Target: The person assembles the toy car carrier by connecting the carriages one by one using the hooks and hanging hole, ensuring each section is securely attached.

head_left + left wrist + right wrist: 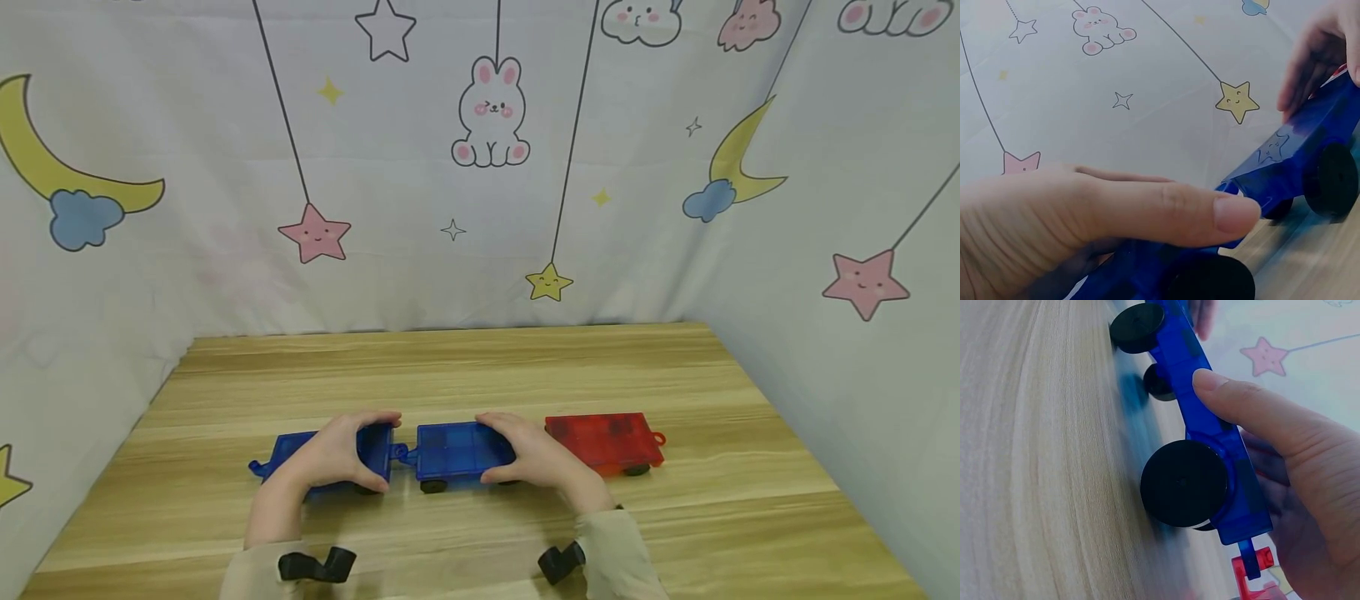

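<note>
Three translucent toy train cars with black wheels stand in a row on the wooden table. My left hand (335, 452) grips the left blue train car (375, 450) across its sides, thumb at the front side. The right hand (536, 452) holds the middle blue train car (453, 450) in the same way, and its thumb (1241, 403) lies along the side in the right wrist view. Between the two blue cars, their blue couplings (403, 453) meet. A red train car (600, 437) is at the right, with its red coupling (1254, 565) overlapping the middle car's blue hook (1249, 556).
The wood-grain table (465, 367) runs back to a white cloth backdrop (405, 183) printed with stars, moons and rabbits, which also closes off both sides. A blue hook (258, 468) sticks out at the row's left end, a red ring (659, 438) at its right.
</note>
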The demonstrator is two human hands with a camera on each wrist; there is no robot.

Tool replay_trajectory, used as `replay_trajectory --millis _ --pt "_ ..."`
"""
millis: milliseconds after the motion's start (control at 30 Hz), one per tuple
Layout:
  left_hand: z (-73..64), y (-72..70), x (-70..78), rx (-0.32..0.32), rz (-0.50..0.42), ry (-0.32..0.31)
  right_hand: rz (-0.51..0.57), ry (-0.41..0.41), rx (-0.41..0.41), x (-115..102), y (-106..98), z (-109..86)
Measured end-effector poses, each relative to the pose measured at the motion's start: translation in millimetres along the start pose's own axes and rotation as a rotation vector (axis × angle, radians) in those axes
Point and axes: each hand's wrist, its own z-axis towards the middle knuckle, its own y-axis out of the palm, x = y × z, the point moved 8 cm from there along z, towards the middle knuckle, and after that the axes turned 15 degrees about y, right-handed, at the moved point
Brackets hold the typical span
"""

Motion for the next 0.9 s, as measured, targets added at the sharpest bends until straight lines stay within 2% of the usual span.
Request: replay_trajectory --millis 333,900 --pt "0.8 1.0 -1.4 -0.003 0.008 -0.019 0.015 0.022 -0.015 3.3 2.0 0.5" --pt "1.3 3.4 -1.6 -0.021 0.018 -0.021 0.007 0.008 -0.021 3.4 2.2 0.4"
